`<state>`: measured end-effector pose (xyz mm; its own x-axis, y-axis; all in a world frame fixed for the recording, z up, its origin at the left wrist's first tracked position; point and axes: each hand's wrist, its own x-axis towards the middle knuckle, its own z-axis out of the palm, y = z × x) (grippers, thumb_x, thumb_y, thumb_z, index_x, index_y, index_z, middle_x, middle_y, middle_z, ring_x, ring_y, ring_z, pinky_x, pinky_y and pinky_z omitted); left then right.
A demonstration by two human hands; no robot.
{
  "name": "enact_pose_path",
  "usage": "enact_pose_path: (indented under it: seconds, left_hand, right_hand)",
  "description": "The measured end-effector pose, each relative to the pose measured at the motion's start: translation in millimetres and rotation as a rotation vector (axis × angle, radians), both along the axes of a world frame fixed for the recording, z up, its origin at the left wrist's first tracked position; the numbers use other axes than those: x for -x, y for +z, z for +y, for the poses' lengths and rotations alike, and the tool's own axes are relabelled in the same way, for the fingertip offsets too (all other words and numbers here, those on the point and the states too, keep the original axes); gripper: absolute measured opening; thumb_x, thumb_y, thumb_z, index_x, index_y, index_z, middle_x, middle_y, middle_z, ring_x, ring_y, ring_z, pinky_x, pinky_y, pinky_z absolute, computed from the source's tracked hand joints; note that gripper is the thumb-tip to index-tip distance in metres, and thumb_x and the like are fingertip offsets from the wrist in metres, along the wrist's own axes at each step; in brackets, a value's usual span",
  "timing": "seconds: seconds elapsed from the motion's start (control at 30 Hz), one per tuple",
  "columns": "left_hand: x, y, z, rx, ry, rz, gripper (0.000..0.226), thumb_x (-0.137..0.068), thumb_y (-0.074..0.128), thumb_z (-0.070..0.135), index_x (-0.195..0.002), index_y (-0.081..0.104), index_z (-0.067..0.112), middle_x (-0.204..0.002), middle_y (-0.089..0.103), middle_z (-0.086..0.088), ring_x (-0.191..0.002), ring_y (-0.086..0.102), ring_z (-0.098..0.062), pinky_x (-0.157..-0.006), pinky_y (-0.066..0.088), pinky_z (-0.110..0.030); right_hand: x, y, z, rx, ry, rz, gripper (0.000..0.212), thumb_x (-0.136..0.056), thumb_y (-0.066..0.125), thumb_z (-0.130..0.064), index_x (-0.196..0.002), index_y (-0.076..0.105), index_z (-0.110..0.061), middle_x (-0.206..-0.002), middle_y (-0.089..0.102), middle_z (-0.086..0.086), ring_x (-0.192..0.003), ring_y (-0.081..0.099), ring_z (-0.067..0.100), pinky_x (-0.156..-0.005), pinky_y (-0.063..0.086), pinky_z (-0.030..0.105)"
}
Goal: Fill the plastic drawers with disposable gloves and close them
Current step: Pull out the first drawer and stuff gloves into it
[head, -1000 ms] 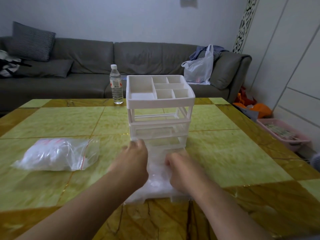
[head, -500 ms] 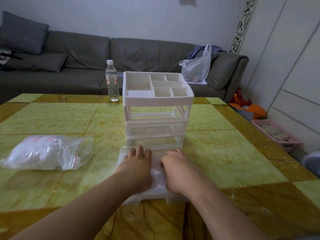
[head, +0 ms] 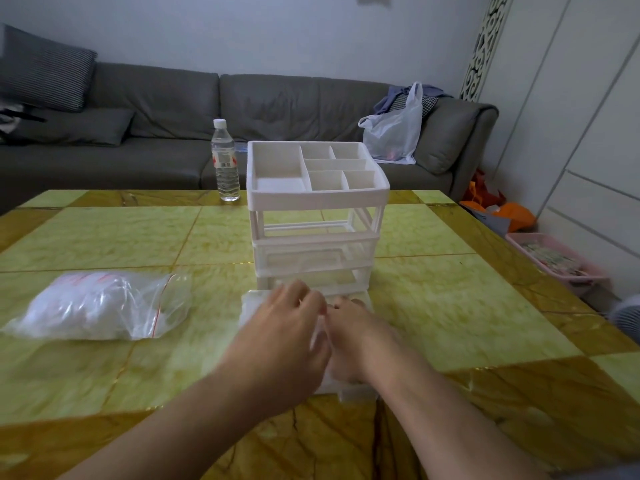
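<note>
A white plastic drawer unit (head: 317,199) stands mid-table, with a divided tray on top; its top slot is an open frame. One clear drawer (head: 356,393) lies pulled out on the table in front of the unit, with thin clear disposable gloves (head: 319,336) in it. My left hand (head: 284,337) is blurred and lies over the drawer's left and middle part, fingers loosely bent on the gloves. My right hand (head: 356,337) rests flat on the gloves beside it, and the two hands touch. Left of them lies a zip bag of gloves (head: 100,306).
A water bottle (head: 225,164) stands behind the unit's left corner, near the far edge of the yellow-green table (head: 450,306). Behind is a grey sofa (head: 166,109) with a white plastic bag (head: 394,133). A pink basket (head: 554,261) sits on the floor to the right.
My left hand has slid right across the drawer until it meets my right hand. My right hand stays on the gloves. The camera has shifted slightly.
</note>
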<state>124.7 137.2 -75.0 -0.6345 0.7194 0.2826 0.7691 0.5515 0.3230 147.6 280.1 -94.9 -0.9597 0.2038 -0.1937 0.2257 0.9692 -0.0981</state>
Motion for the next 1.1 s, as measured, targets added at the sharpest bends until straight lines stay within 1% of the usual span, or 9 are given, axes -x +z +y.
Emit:
enact_pose_path:
  seconds: [0.2, 0.27, 0.37, 0.6, 0.77, 0.83, 0.9, 1.0, 1.1]
  left_hand:
    - [9.9, -22.7, 9.4, 0.332, 0.225, -0.23, 0.05, -0.094, 0.051, 0.035, -0.136, 0.034, 0.014, -0.13, 0.031, -0.005, -0.122, 0.038, -0.025, -0.102, 0.042, -0.034]
    - [17.0, -24.0, 13.2, 0.381, 0.26, -0.275, 0.058, -0.093, 0.053, 0.038, -0.139, 0.031, 0.01, -0.133, 0.028, -0.008, -0.124, 0.038, -0.028, -0.103, 0.04, -0.035]
    - [24.7, -26.0, 22.2, 0.458, 0.253, -0.3, 0.068, -0.095, 0.052, 0.044, -0.147, 0.027, 0.007, -0.14, 0.028, -0.011, -0.131, 0.032, -0.033, -0.11, 0.034, -0.037]
    - [38.9, -56.9, 37.9, 0.453, 0.29, -0.406, 0.095, -0.076, 0.053, 0.065, -0.156, 0.02, 0.027, -0.149, 0.017, -0.009, -0.139, 0.015, -0.04, -0.119, 0.02, -0.049]
    - [33.0, -36.8, 28.4, 0.423, 0.28, -0.414, 0.071, -0.099, 0.045, 0.048, -0.157, 0.02, 0.016, -0.155, 0.023, -0.015, -0.143, 0.021, -0.04, -0.12, 0.023, -0.046]
    - [24.8, -21.1, 16.7, 0.272, 0.28, -0.462, 0.056, -0.104, 0.043, 0.036, -0.152, 0.026, 0.012, -0.15, 0.03, -0.014, -0.14, 0.032, -0.034, -0.117, 0.033, -0.042]
    - [14.1, -8.7, 4.3, 0.116, 0.245, -0.393, 0.052, -0.099, 0.048, 0.039, -0.145, 0.034, 0.019, -0.145, 0.036, -0.004, -0.133, 0.039, -0.024, -0.107, 0.042, -0.037]
    - [1.3, -1.2, 2.1, 0.015, 0.169, -0.23, 0.037, -0.096, 0.047, 0.049, -0.127, 0.047, 0.03, -0.125, 0.049, 0.012, -0.117, 0.045, -0.011, -0.096, 0.042, -0.029]
    - [6.4, -6.3, 9.2, 0.026, 0.16, -0.133, 0.017, -0.102, 0.045, 0.041, -0.098, 0.055, 0.028, -0.095, 0.059, 0.013, -0.091, 0.058, -0.013, -0.081, 0.043, -0.029]
  right_hand:
    - [-11.0, 7.1, 1.3, 0.012, -0.073, 0.023, 0.078, -0.082, 0.078, -0.003, -0.147, 0.035, -0.006, -0.151, 0.024, 0.019, -0.129, 0.05, 0.035, -0.096, 0.052, 0.04]
    - [-10.5, 7.0, 0.9, 0.028, -0.084, 0.042, 0.083, -0.079, 0.078, 0.001, -0.146, 0.031, -0.01, -0.15, 0.021, 0.018, -0.123, 0.052, 0.034, -0.091, 0.053, 0.037]
    - [-7.3, 3.7, 0.4, 0.052, -0.053, 0.045, 0.093, -0.08, 0.079, -0.002, -0.154, 0.025, -0.017, -0.156, 0.022, 0.016, -0.129, 0.049, 0.036, -0.097, 0.054, 0.041]
    - [-1.2, -6.2, 1.7, -0.004, 0.026, -0.012, 0.086, -0.091, 0.076, -0.022, -0.162, 0.028, -0.035, -0.162, 0.021, 0.008, -0.141, 0.036, 0.037, -0.115, 0.045, 0.046]
    - [0.4, -5.8, 0.8, 0.004, 0.03, -0.061, 0.085, -0.091, 0.074, -0.026, -0.161, 0.027, -0.038, -0.16, 0.022, 0.008, -0.143, 0.032, 0.038, -0.118, 0.04, 0.049]
    - [0.1, -5.9, 2.4, 0.012, 0.037, -0.054, 0.081, -0.091, 0.069, -0.022, -0.159, 0.027, -0.038, -0.156, 0.027, 0.009, -0.14, 0.034, 0.038, -0.115, 0.042, 0.05]
    - [2.0, -4.8, 3.4, -0.004, 0.037, -0.092, 0.083, -0.091, 0.065, -0.02, -0.16, 0.023, -0.037, -0.156, 0.027, 0.012, -0.139, 0.034, 0.039, -0.114, 0.043, 0.052]
    - [6.0, -1.6, 1.9, -0.018, 0.045, -0.172, 0.092, -0.091, 0.061, -0.018, -0.164, 0.008, -0.038, -0.162, 0.017, 0.013, -0.143, 0.028, 0.042, -0.119, 0.038, 0.053]
    - [4.4, 0.5, 0.8, -0.027, 0.043, -0.179, 0.083, -0.09, 0.064, -0.02, -0.16, 0.021, -0.034, -0.156, 0.022, 0.013, -0.139, 0.031, 0.041, -0.119, 0.037, 0.051]
